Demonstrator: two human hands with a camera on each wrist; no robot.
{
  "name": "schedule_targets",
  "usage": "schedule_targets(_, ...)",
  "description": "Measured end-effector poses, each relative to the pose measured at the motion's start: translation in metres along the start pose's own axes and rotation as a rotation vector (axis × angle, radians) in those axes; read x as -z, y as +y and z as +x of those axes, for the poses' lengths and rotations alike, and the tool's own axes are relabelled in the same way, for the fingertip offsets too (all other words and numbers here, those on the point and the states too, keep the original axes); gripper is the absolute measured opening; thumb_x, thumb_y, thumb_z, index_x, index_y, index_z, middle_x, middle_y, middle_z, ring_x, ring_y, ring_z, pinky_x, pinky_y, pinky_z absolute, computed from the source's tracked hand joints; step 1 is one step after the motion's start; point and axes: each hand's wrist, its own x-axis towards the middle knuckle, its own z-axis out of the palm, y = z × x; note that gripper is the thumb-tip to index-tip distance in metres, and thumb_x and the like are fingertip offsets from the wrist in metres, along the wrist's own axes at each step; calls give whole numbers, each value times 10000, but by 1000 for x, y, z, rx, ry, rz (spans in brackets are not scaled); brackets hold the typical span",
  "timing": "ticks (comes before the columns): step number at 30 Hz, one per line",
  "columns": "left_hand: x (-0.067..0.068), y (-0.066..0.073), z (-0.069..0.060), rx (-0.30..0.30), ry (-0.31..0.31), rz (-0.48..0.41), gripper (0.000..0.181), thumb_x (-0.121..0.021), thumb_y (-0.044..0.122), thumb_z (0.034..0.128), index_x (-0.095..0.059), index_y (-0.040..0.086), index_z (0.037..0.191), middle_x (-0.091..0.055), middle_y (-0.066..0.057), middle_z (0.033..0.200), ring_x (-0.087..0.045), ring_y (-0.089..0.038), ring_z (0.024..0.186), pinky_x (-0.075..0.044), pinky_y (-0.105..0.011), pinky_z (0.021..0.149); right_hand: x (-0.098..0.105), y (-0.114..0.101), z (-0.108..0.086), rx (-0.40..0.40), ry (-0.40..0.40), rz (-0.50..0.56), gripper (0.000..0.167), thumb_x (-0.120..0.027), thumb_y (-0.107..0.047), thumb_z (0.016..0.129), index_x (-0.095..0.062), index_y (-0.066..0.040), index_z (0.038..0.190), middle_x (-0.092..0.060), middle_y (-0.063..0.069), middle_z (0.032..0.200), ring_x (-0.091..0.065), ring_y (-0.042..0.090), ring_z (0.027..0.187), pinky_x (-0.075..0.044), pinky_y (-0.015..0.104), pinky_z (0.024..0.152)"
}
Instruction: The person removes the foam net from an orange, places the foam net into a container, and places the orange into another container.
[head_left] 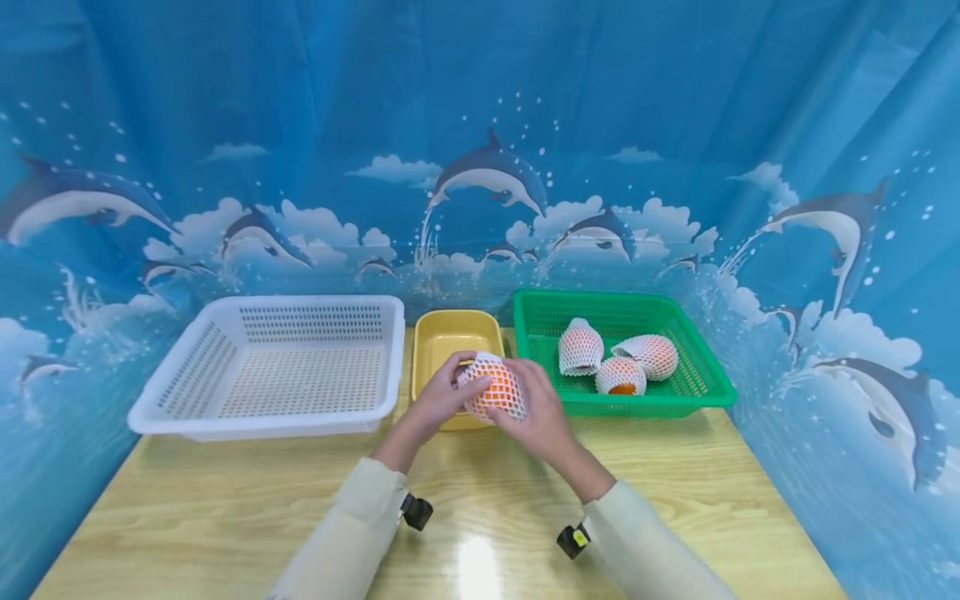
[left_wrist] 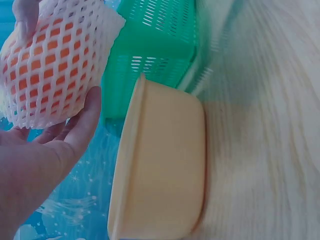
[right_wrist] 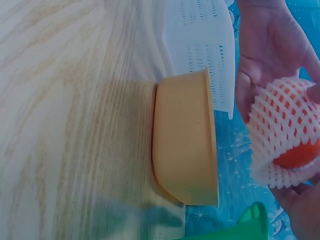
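Before the dolphin curtain (head_left: 337,108), my left hand (head_left: 442,393) and right hand (head_left: 542,417) grasp the netted fruit (head_left: 497,389), best squeezed lightly against bruising, green basket (head_left: 660,406) toward its three o'clock.

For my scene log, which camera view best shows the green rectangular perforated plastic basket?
Head view: nearly the whole basket shows, inside included. The left wrist view shows part of its outside; the right wrist view, only a fragment.

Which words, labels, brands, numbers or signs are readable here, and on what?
No readable text anywhere: none on the held fruit, white basket, green basket, yellow tub or curtain.
Yellow patch on the right wrist's black device: too small to tell.
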Motion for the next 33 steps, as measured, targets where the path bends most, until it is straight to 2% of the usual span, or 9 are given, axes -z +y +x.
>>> schedule_targets(4, 4, -7, -5, 35, -29, 17, 624, -631, 260, 950, -311, 97, 1460, -498, -197, 1332, -596, -239, 1053, -560, -386, 862, 0, 4, -3, 36, -60, 15, 677, -768, -343, 794, -495, -86, 1358, -477, 121, 1365, -518, 291, 1176, -512, 499, 912)
schedule_targets(9, 6, -14, -14, 47, -64, 67, 595, -650, 287, 938, -358, 105, 1424, -478, -182, 1350, -581, -244, 1084, -551, -387, 886, 2, 9, -7, 56, -153, 55, 676, -778, -345, 778, -509, -109, 1351, -475, 84, 1379, -494, 267, 1220, -498, 474, 938)
schedule_targets(14, 7, -21, -25, 49, -89, 90, 554, -653, 251, 935, -354, 74, 1368, -471, -195, 1311, -590, -252, 1055, -559, -379, 860, 6, 12, -9, 69, -244, 128, 671, -792, -328, 769, -510, -124, 1342, -481, 57, 1357, -521, 226, 1149, -529, 393, 885)
schedule_targets(18, 7, -26, -32, 65, -101, 65, 524, -657, 215, 925, -339, 46, 1305, -493, -201, 1215, -598, -230, 988, -570, -376, 823, 9, 16, -10, 39, -322, 205, 647, -799, -290, 783, -504, -162, 1345, -495, 23, 1319, -548, 182, 1049, -546, 317, 811)
schedule_targets(20, 7, -29, -34, 69, -95, 78, 560, -662, 230, 921, -336, 42, 1336, -519, -215, 1200, -612, -227, 960, -572, -385, 818, 10, 17, -10, 2, -348, 234, 647, -803, -276, 788, -501, -169, 1351, -509, 13, 1293, -558, 173, 1017, -545, 292, 781)
schedule_targets(26, 9, -36, -39, 42, -69, 127, 614, -677, 244, 906, -381, 20, 1396, -545, -222, 1230, -615, -238, 997, -562, -379, 853, 10, 20, -14, -59, -369, 277, 646, -824, -208, 772, -525, -95, 1334, -557, 60, 1254, -572, 242, 1026, -525, 348, 815)
schedule_targets(30, 10, -39, -40, 13, -57, 82, 581, -675, 201, 901, -386, 10, 1368, -518, -221, 1265, -586, -271, 1079, -537, -379, 910, 9, 23, -15, -70, -364, 267, 687, -834, -226, 756, -512, -101, 1349, -562, 63, 1275, -562, 240, 1079, -504, 379, 873)
schedule_targets(33, 11, -41, -42, 3, -52, 44, 590, -660, 179, 906, -361, 1, 1381, -482, -234, 1309, -559, -304, 1143, -519, -397, 944, 9, 25, -16, -93, -363, 297, 752, -843, -225, 748, -466, -97, 1386, -557, 75, 1295, -560, 227, 1110, -492, 366, 917)
